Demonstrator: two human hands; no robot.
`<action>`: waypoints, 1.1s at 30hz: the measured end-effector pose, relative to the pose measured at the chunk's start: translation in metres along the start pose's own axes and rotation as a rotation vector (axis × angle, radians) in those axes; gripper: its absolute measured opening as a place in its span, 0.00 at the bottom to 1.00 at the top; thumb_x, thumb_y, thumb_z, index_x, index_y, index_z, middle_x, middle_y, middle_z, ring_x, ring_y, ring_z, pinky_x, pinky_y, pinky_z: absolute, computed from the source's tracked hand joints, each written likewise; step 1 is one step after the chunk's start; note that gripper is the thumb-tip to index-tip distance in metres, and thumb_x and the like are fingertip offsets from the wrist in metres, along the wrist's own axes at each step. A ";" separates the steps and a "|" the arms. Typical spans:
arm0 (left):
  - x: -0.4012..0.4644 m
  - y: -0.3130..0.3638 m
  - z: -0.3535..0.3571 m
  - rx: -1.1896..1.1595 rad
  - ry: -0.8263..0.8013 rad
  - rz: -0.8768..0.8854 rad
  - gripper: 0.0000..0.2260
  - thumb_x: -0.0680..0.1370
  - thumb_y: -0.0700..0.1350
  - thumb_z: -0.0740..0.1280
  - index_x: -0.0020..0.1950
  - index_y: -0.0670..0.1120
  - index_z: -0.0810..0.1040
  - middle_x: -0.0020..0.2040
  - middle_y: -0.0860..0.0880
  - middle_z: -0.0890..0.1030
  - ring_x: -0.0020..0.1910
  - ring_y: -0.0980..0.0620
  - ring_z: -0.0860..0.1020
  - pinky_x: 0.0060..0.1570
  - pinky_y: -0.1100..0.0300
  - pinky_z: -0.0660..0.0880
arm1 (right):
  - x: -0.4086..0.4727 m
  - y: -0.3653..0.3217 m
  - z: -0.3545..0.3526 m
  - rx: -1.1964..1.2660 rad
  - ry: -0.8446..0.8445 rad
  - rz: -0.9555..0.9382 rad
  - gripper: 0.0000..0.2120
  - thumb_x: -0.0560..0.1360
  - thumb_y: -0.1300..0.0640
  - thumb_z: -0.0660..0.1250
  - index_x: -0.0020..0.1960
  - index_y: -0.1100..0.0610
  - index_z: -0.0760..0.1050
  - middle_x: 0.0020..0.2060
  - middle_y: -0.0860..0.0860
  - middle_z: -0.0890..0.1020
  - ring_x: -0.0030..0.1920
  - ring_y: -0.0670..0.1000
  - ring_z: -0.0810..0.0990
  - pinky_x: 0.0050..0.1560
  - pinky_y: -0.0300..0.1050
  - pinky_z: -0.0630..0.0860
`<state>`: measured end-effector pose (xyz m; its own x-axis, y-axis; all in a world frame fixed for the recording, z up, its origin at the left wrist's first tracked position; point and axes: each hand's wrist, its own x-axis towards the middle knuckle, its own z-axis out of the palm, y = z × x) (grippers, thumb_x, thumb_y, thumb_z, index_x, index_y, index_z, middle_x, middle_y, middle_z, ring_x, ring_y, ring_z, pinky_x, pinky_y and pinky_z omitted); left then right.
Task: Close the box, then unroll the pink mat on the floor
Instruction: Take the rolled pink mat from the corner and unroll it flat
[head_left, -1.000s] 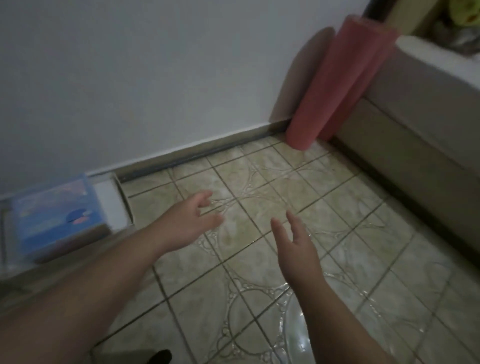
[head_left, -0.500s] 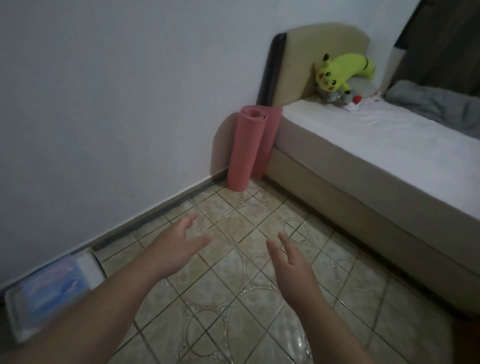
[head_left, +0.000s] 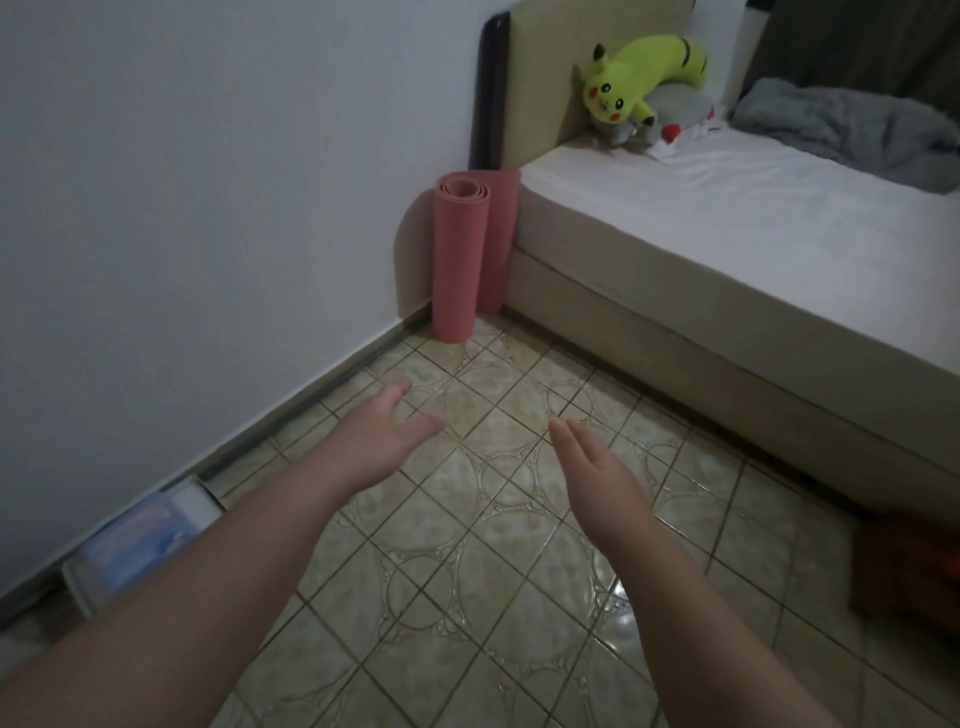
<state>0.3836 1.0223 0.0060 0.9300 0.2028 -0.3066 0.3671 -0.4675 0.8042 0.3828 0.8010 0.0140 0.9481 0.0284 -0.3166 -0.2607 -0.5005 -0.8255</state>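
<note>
Both hands empty, fingers relaxed: left hand (head_left: 384, 441), right hand (head_left: 592, 467). Pink mat (head_left: 460, 260) upright, far corner. Grip mid-roll, lay flat on the floor.

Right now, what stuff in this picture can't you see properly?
- Box, head view: the left forearm covers its near end, and it is blurred, so its print is unreadable and whether it is shut is unclear.
- Pink mat: a second pink roll behind it is partly hidden.
- Brown thing: dark, cut by the right edge.
- Bed: cut by the right edge.
</note>
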 end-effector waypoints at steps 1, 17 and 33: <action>0.001 0.001 0.002 -0.002 -0.005 -0.006 0.35 0.72 0.59 0.67 0.75 0.53 0.58 0.76 0.52 0.62 0.73 0.49 0.63 0.72 0.47 0.61 | 0.002 0.000 -0.002 0.002 0.000 0.003 0.32 0.76 0.33 0.53 0.75 0.47 0.61 0.74 0.47 0.66 0.73 0.51 0.64 0.70 0.53 0.62; 0.054 -0.003 0.021 -0.007 -0.058 -0.163 0.33 0.74 0.56 0.66 0.76 0.51 0.57 0.73 0.49 0.66 0.70 0.49 0.67 0.67 0.52 0.66 | 0.151 -0.099 -0.022 -0.241 -0.041 -0.155 0.32 0.78 0.35 0.51 0.74 0.53 0.65 0.71 0.53 0.70 0.69 0.54 0.69 0.63 0.49 0.65; 0.390 0.082 -0.069 0.016 -0.032 -0.117 0.27 0.76 0.49 0.66 0.73 0.45 0.63 0.69 0.45 0.72 0.64 0.47 0.73 0.57 0.58 0.68 | 0.367 -0.096 0.032 -0.256 -0.168 0.123 0.26 0.79 0.40 0.56 0.72 0.53 0.68 0.69 0.52 0.73 0.68 0.53 0.71 0.66 0.50 0.67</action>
<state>0.7748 1.1218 -0.0122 0.8810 0.2288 -0.4141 0.4728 -0.4560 0.7540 0.7496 0.8870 -0.0378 0.8638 0.0860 -0.4965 -0.2965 -0.7099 -0.6389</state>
